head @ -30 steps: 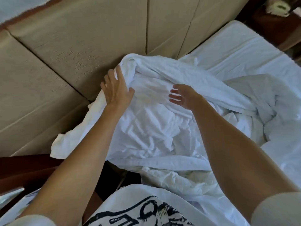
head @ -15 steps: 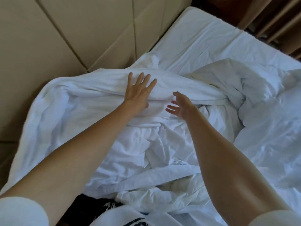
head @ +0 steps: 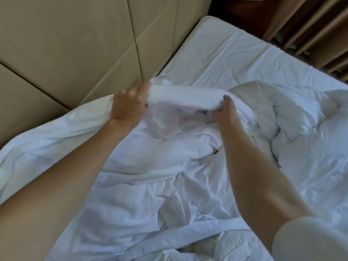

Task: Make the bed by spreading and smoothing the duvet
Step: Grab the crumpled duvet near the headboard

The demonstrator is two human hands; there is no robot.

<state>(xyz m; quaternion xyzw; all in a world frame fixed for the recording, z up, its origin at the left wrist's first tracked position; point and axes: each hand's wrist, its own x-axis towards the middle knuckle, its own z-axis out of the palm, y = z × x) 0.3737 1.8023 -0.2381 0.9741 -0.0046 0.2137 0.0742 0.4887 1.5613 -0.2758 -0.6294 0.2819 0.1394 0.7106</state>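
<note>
Against the padded headboard [head: 79, 44] we see the white duvet [head: 150, 166], bunched and heavily creased, with its upper edge lifted off the bed just in front of the headboard's lower panels. The rest of the duvet trails away from the headboard in folds, covering the near part of the bed. The left hand [head: 128, 104] grips the raised edge nearest the headboard, fingers curled round a roll of fabric. The right hand [head: 225, 110] pinches the same edge a little farther from the headboard, its fingertips pressed into the cloth. Between the two hands the fabric hangs in a short, taut ridge. Both forearms are bare. Along the foot of the headboard, beyond the duvet, the white fitted sheet [head: 216, 53] lies fairly flat. Farther from the headboard, past the bed's far edge, stand dark wooden slats [head: 320, 25].
</note>
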